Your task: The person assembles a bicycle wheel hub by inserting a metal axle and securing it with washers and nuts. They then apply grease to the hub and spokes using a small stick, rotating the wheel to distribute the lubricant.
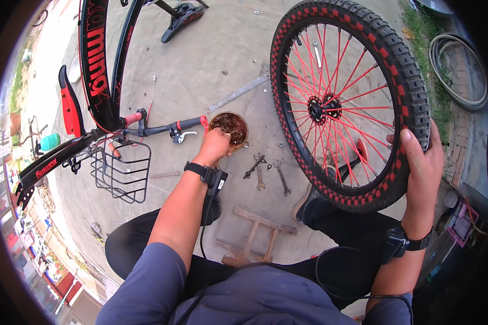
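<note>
My left hand (216, 145) reaches into a round bowl (245, 123) of dark brown, wet-looking stuff. Its fingers are closed and point down into the bowl, so whatever they pinch is hidden. On the right, my right hand (421, 165) grips the tyre of a bicycle wheel (324, 109), thumb on the near side and fingers behind. This wheel stands upright, with red spokes, a black hub and a knobby black tyre with red checks. Several wrenches (281, 177) lie on the ground between the bowl and the wheel.
A black bicycle frame (99, 65) lies at left with its handlebar (167, 129) and wire basket (122, 172). Beyond the bowl is a flat metal bar (238, 93). A low wooden stool (257, 219) sits between my legs. A coiled hose (435, 59) lies far right.
</note>
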`<state>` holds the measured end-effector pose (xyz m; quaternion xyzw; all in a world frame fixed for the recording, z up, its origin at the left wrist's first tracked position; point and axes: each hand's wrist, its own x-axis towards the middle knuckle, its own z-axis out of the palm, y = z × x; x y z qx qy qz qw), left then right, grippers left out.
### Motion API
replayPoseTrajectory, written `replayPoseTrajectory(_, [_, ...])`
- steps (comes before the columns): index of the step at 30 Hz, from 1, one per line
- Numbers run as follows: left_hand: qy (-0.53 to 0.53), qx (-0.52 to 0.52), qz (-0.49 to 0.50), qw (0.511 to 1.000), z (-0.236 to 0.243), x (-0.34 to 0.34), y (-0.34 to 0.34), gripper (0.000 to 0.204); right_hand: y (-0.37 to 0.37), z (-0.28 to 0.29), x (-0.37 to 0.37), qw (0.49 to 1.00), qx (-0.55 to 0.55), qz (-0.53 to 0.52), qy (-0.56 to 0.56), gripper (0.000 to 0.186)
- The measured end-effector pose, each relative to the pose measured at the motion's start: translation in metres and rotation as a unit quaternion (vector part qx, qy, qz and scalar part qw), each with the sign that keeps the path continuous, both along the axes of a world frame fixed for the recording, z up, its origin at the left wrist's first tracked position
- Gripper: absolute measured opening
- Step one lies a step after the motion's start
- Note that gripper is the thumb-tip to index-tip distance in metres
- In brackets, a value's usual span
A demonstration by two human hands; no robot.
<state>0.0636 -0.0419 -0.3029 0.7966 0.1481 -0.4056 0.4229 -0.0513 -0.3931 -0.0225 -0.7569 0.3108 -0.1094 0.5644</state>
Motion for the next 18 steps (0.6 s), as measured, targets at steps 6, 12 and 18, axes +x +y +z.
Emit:
replayPoseTrajectory(6, [0.046, -0.092, 0.101, 0.990, 0.019, -0.010, 0.012, 0.018, -0.004, -0.003, 0.001, 1.000, 0.019, 0.000, -0.018, 0.053])
replayPoseTrajectory(12, [0.023, -0.108, 0.137, 0.984, 0.039, -0.013, 0.013, 0.017, -0.014, -0.004, 0.000, 0.999, 0.009, 0.029, -0.022, 0.048])
replayPoseTrajectory(18, [-0.262, 0.160, -0.165, 0.937, 0.013, -0.026, 0.014, 0.014, -0.013, -0.007, -0.001, 0.999, 0.022, 0.004, -0.027, 0.044])
